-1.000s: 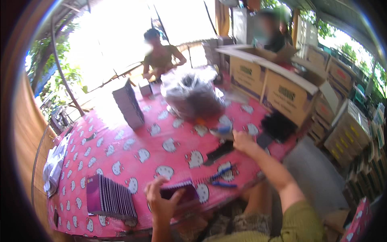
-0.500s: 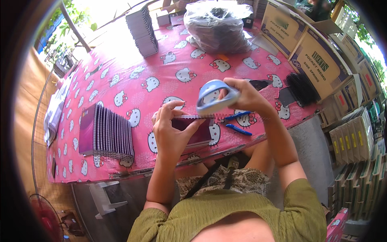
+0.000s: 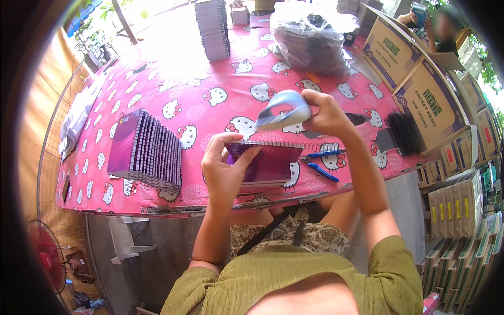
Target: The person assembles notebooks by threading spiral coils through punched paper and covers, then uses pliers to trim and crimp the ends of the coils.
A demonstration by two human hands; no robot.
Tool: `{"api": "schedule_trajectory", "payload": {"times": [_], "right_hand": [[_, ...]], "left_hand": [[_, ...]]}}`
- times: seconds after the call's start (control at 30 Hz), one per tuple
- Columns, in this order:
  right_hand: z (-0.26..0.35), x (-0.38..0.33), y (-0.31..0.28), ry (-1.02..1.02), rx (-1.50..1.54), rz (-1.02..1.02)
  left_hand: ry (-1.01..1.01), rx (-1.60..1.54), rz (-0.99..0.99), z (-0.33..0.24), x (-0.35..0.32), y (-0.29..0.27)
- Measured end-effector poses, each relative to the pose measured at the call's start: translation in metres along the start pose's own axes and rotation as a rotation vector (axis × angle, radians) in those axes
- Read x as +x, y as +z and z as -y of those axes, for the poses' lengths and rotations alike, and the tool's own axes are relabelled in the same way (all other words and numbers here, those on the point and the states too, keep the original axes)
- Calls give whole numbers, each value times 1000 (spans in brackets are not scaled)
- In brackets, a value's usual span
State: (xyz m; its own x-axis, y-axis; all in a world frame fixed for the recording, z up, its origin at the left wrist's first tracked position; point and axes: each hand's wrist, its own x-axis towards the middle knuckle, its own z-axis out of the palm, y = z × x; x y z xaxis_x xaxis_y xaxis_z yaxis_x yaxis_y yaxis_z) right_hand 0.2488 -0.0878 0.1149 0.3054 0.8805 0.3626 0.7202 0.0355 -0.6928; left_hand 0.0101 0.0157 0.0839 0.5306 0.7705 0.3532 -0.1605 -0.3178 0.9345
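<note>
Head view: one purple spiral notebook (image 3: 266, 164) gripped by left hand (image 3: 224, 169); right hand (image 3: 326, 113) holds one blue-grey tape dispenser (image 3: 283, 110); two blue pens (image 3: 321, 163).

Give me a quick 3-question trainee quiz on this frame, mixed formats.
1. True or false: the left hand holds a purple spiral notebook at the table's near edge.
2. What does the right hand hold up above the notebook?
A. a pale blue tape roll
B. a red cup
C. a yellow brush
3. Fill in: the row of purple notebooks stands on the person's ___ side of the pink tablecloth.

Key: 1 true; 2 A; 3 left.
</note>
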Motion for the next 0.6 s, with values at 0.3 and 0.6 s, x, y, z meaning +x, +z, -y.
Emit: {"api": "schedule_trajectory", "payload": {"times": [0.3, 0.6], "right_hand": [[22, 10, 5, 131, 433, 183], [-57, -19, 12, 443, -658, -137]], "left_hand": [[-102, -303, -75, 8, -1, -14], [-197, -592, 40, 4, 11, -18]]}}
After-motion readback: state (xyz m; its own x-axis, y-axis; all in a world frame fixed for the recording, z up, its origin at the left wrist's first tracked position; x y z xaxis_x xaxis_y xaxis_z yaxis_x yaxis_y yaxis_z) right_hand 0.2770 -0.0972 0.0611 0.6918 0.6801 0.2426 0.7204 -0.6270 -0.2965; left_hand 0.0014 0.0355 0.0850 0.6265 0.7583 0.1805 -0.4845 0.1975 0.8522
